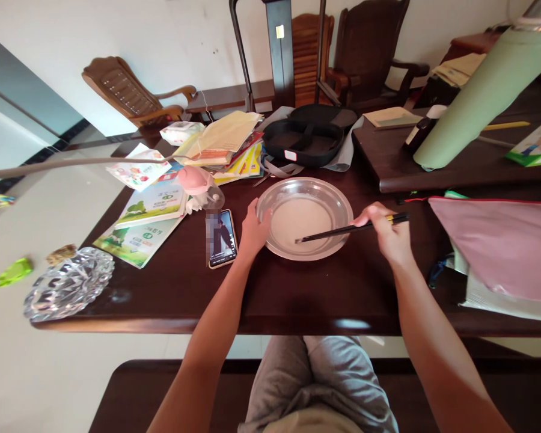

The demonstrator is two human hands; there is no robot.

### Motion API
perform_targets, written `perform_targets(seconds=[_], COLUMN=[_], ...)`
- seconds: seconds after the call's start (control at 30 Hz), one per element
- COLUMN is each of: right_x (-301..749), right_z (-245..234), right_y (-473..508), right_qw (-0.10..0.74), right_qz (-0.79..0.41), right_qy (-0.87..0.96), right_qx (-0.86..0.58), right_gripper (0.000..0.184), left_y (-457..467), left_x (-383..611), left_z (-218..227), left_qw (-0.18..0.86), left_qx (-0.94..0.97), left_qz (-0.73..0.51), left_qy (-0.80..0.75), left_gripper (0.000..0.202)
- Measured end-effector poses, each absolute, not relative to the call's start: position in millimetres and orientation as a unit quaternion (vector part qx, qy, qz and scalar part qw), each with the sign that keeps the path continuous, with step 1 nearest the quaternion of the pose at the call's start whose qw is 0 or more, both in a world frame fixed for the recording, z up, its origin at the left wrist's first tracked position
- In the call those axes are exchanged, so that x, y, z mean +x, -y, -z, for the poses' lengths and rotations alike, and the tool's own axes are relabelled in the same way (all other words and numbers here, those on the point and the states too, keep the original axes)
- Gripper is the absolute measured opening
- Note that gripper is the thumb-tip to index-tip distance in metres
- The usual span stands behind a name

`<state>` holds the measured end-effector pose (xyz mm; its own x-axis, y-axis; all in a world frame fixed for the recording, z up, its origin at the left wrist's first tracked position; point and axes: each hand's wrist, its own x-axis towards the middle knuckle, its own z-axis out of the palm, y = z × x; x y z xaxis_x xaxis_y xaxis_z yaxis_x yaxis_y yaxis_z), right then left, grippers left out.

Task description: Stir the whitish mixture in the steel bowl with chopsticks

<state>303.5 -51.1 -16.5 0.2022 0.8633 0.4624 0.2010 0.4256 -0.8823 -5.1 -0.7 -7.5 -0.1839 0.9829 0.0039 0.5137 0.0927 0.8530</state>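
A round metal bowl (pixel 342 207) stands on the dark wooden table, with a pale, milky layer (pixel 293 216) covering its bottom. My left hand (pixel 255 228) grips the bowl's left rim, thumb toward the inside. On the right side, my right hand (pixel 385 234) is closed around dark chopsticks (pixel 331 233) with a yellow band near the top. Their tips reach down into the pale layer near the middle of the bowl. Just left of my left hand lies a phone (pixel 223 237) with its screen lit.
Left are a cut-glass dish (pixel 72 285), booklets (pixel 148 231) and a pink-lidded bottle (pixel 198 183). Behind the bowl sit a black case (pixel 304 141) and stacked books (pixel 228 138). A pink pouch (pixel 505 246) lies right; a green cylinder (pixel 487 90) leans above a raised surface.
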Motion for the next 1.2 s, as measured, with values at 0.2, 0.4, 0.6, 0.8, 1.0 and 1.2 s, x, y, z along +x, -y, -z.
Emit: perform_targets(seconds=[0.2, 0.4, 0.6, 0.8, 1.0, 1.2], right_x=[295, 308, 293, 305, 298, 298], right_z=[15, 17, 15, 15, 14, 14], right_y=[49, 49, 51, 50, 52, 48], right_qw=[0.561, 0.645, 0.549, 0.624, 0.580, 0.570], right_qz=[-0.215, -0.221, -0.249, -0.194, -0.265, -0.208], right_qy=[0.633, 0.536, 0.646, 0.559, 0.615, 0.625], right_qx=[-0.487, -0.498, -0.467, -0.510, -0.464, -0.491], right_gripper=[0.061, 0.069, 0.060, 0.067, 0.061, 0.061], left_y=[0, 1, 2, 1, 0, -1], left_x=[-6, -4, -2, -4, -5, -7], left_z=[10, 7, 4, 6, 10, 13], left_qw=[0.308, 0.312, 0.317, 0.314, 0.304, 0.307], left_qx=[0.556, 0.554, 0.544, 0.553, 0.556, 0.554], left_qz=[-0.386, -0.383, -0.377, -0.381, -0.384, -0.394], left_qy=[-0.668, -0.671, -0.679, -0.672, -0.672, -0.667], left_gripper=[0.064, 0.065, 0.066, 0.065, 0.065, 0.063])
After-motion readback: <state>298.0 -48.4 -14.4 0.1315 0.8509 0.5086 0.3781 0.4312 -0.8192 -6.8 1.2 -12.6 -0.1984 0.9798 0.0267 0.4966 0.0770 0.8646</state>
